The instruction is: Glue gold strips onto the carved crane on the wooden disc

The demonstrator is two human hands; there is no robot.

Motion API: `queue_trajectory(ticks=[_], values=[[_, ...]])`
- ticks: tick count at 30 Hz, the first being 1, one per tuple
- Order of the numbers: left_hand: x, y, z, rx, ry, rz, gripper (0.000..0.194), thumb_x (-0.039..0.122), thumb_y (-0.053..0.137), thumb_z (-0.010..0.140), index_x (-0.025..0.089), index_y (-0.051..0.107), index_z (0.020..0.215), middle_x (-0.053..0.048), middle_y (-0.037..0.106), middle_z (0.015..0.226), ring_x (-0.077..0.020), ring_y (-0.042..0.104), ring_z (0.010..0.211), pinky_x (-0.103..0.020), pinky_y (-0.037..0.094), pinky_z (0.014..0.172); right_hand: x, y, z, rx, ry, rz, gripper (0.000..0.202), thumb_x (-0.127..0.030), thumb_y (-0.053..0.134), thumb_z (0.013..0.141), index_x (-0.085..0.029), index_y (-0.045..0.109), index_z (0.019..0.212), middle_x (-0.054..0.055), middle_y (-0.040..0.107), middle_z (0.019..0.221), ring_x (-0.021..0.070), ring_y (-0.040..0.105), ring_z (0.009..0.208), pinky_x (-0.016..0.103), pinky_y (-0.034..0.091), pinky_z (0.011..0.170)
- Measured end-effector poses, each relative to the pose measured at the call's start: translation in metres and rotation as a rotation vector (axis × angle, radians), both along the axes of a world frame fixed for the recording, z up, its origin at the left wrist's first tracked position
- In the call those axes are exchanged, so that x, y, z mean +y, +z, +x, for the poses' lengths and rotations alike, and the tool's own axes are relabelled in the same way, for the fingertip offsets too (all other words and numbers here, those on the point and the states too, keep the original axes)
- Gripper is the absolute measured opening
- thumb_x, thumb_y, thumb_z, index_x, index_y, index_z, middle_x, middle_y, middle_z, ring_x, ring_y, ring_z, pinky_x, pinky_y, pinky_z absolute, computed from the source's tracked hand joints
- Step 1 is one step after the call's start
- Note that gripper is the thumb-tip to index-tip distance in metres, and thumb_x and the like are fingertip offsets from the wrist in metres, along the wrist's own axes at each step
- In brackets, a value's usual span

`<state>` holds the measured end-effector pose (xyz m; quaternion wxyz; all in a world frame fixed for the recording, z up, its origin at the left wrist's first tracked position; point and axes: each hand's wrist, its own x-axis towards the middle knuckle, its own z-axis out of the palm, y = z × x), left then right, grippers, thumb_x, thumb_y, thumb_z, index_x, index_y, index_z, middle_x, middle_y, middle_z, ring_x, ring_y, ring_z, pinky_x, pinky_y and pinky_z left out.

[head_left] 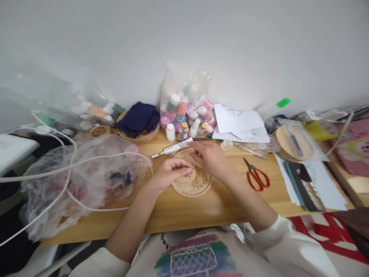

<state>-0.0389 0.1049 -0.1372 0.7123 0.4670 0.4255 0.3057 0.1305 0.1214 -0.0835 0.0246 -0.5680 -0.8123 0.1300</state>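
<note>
A round wooden disc [198, 191] with carved lines and gold wire-like detail lies on the table in front of me. Over its left half is my left hand [172, 174], thumb and fingertips pinched together; anything between them is too small to make out. My right hand [211, 158] hovers over the disc's upper right edge with bent fingers. Its fingertips come close to the tail of a white tube with a narrow nozzle [174, 147], which lies just behind the disc. Whatever the right fingers pinch, if anything, cannot be made out.
Red-handled scissors [257, 178] lie to the right. Small bottles [183, 131] and a bag of colourful jars [184, 104] stand behind. A crumpled plastic bag [86, 181] and white cables [95, 161] cover the left. A phone-like dark item [305, 188] rests on paper at right.
</note>
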Motion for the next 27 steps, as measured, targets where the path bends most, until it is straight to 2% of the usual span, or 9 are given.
queue_trajectory(ticks=[3, 6, 11, 14, 17, 19, 22, 24, 27], values=[[0.001, -0.002, -0.002, -0.025, 0.02, -0.015, 0.026, 0.035, 0.082, 0.061, 0.016, 0.071, 0.076, -0.002, 0.07, 0.069, -0.0119, 0.063, 0.066, -0.025, 0.052, 0.067, 0.031, 0.007, -0.038, -0.224, 0.192, -0.084, 0.04, -0.029, 0.046, 0.096, -0.019, 0.056, 0.133, 0.015, 0.075, 0.1, 0.0281, 0.071, 0.092, 0.031, 0.047, 0.069], [0.002, -0.003, -0.003, -0.041, 0.027, -0.034, 0.028, 0.037, 0.082, 0.062, 0.015, 0.07, 0.075, -0.002, 0.07, 0.069, -0.0126, 0.064, 0.066, -0.026, 0.052, 0.068, 0.049, 0.009, -0.059, -0.273, 0.287, -0.112, 0.032, -0.022, 0.05, 0.094, -0.012, 0.066, 0.12, 0.02, 0.074, 0.102, 0.0318, 0.071, 0.098, 0.035, 0.05, 0.074], [0.002, -0.003, -0.001, -0.085, 0.007, -0.043, 0.032, 0.039, 0.084, 0.06, 0.015, 0.067, 0.072, -0.002, 0.069, 0.065, -0.0117, 0.062, 0.063, -0.026, 0.051, 0.068, 0.06, -0.003, -0.071, -0.31, 0.347, -0.127, 0.026, -0.018, 0.052, 0.092, -0.008, 0.071, 0.106, 0.023, 0.074, 0.102, 0.033, 0.071, 0.099, 0.037, 0.051, 0.077], [0.001, -0.006, 0.001, -0.102, 0.002, -0.04, 0.033, 0.04, 0.084, 0.059, 0.014, 0.067, 0.072, -0.002, 0.068, 0.065, -0.0114, 0.06, 0.062, -0.026, 0.05, 0.067, 0.059, -0.002, -0.069, -0.316, 0.355, -0.112, 0.026, -0.018, 0.051, 0.092, -0.009, 0.071, 0.105, 0.021, 0.074, 0.103, 0.0311, 0.071, 0.098, 0.035, 0.05, 0.075], [0.001, -0.011, 0.002, -0.11, 0.012, -0.026, 0.034, 0.039, 0.082, 0.06, 0.013, 0.067, 0.076, -0.002, 0.068, 0.065, -0.0122, 0.061, 0.063, -0.027, 0.05, 0.067, 0.045, 0.016, -0.055, -0.31, 0.331, -0.063, 0.027, -0.02, 0.049, 0.095, -0.013, 0.069, 0.111, 0.018, 0.075, 0.099, 0.0284, 0.071, 0.095, 0.031, 0.045, 0.07], [0.0, -0.012, 0.004, -0.116, 0.03, -0.003, 0.031, 0.037, 0.081, 0.062, 0.013, 0.067, 0.077, -0.002, 0.067, 0.065, -0.0131, 0.061, 0.063, -0.029, 0.05, 0.067, 0.027, 0.031, -0.043, -0.314, 0.274, 0.022, 0.026, -0.024, 0.05, 0.096, -0.015, 0.068, 0.112, 0.014, 0.076, 0.09, 0.0259, 0.071, 0.084, 0.029, 0.04, 0.063], [-0.003, -0.011, 0.007, -0.124, 0.071, 0.067, 0.024, 0.032, 0.079, 0.064, 0.016, 0.066, 0.077, -0.002, 0.069, 0.071, -0.0165, 0.063, 0.071, -0.033, 0.051, 0.074, -0.005, 0.045, -0.032, -0.253, 0.245, -0.027, 0.023, -0.03, 0.052, 0.096, -0.017, 0.07, 0.104, 0.01, 0.077, 0.084, 0.0218, 0.07, 0.072, 0.028, 0.034, 0.058], [-0.006, -0.007, 0.011, -0.13, 0.1, 0.125, 0.023, 0.027, 0.079, 0.063, 0.019, 0.068, 0.082, -0.003, 0.072, 0.084, -0.0202, 0.065, 0.087, -0.036, 0.05, 0.087, -0.025, 0.043, -0.031, -0.173, 0.262, -0.035, 0.026, -0.03, 0.052, 0.097, -0.018, 0.067, 0.115, 0.011, 0.078, 0.094, 0.021, 0.071, 0.078, 0.028, 0.036, 0.061], [-0.009, -0.002, 0.014, -0.146, 0.111, 0.177, 0.03, 0.026, 0.08, 0.063, 0.022, 0.071, 0.091, -0.004, 0.072, 0.097, -0.0238, 0.062, 0.104, -0.039, 0.045, 0.099, -0.046, 0.029, -0.031, -0.062, 0.186, 0.017, 0.029, -0.027, 0.056, 0.095, -0.016, 0.066, 0.119, 0.013, 0.077, 0.097, 0.0222, 0.071, 0.08, 0.028, 0.041, 0.063]])
